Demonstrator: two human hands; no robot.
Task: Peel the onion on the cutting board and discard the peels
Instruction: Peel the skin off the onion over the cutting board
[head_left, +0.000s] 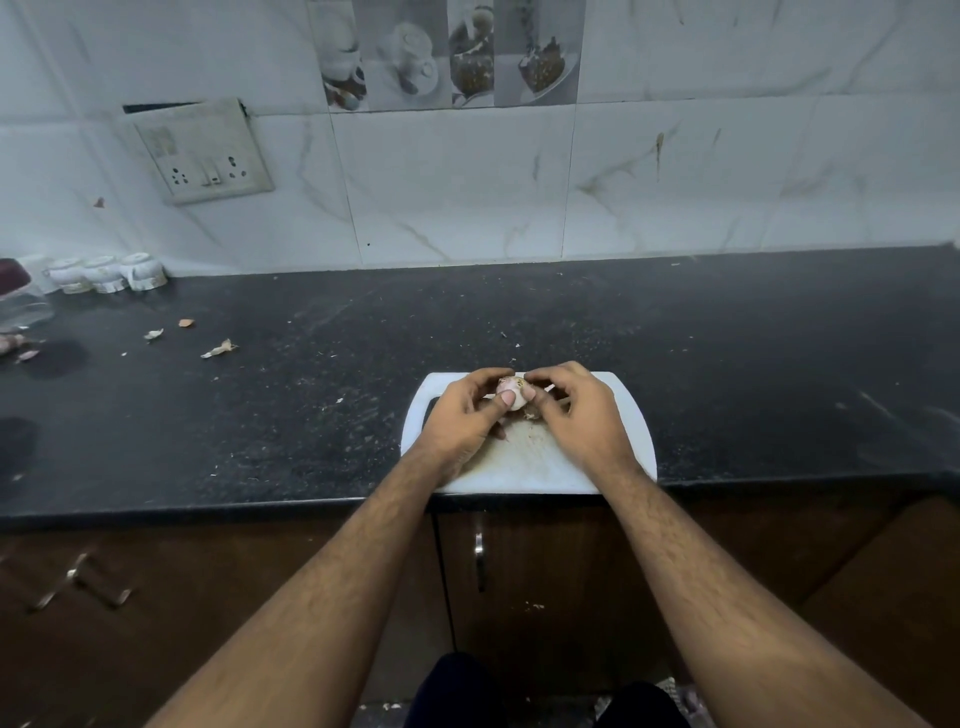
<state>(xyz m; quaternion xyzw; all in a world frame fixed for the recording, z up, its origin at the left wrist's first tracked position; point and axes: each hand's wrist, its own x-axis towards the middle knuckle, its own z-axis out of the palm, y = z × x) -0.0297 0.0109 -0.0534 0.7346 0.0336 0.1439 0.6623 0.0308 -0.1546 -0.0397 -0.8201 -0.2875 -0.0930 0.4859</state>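
A small pale, pinkish onion (511, 388) is held between both hands just above the far part of the white cutting board (524, 467). My left hand (465, 415) cups it from the left, thumb pressed on its front. From the right, my right hand (576, 410) pinches the onion's top with its fingertips. Most of the onion is hidden by the fingers. A few brownish peel scraps (531, 414) lie on the board under the hands.
The board sits at the front edge of a black stone counter (727, 364). Loose peel bits (221, 348) lie on the counter at the left. White cups (106, 273) and a clear container (21, 301) stand at the far left by the tiled wall. Cabinet doors are below.
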